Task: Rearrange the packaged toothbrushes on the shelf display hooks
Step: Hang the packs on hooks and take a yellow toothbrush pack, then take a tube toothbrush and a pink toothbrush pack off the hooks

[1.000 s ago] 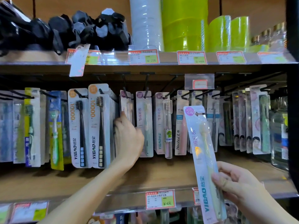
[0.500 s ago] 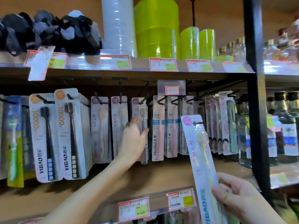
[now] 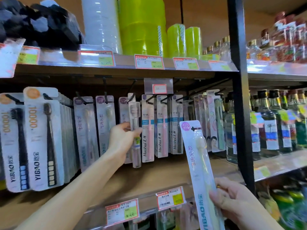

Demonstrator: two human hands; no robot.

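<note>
Packaged toothbrushes hang in a row from black hooks [image 3: 106, 92] under a wooden shelf. My left hand [image 3: 123, 140] reaches up to the middle of the row and pinches a narrow clear toothbrush pack [image 3: 135, 130] that hangs on its hook, in front of a white pack with a purple dot. My right hand [image 3: 235, 206] holds the lower end of a long white YIBAO toothbrush pack [image 3: 197, 166] with a pale yellow brush, upright and off the hooks, in front of the Haohui packs [image 3: 147, 130].
Large white YIBAO packs [image 3: 43, 138] with black brushes hang at the left. A black upright post [image 3: 239, 97] ends the bay; glass bottles [image 3: 269, 127] stand beyond it. Green and clear containers [image 3: 142, 25] and price tags [image 3: 148, 61] sit on the shelf above.
The view has swung right. My left hand moved rightward along the row from a white pack to the narrow clear pack. My right hand kept the YIBAO pack upright.
</note>
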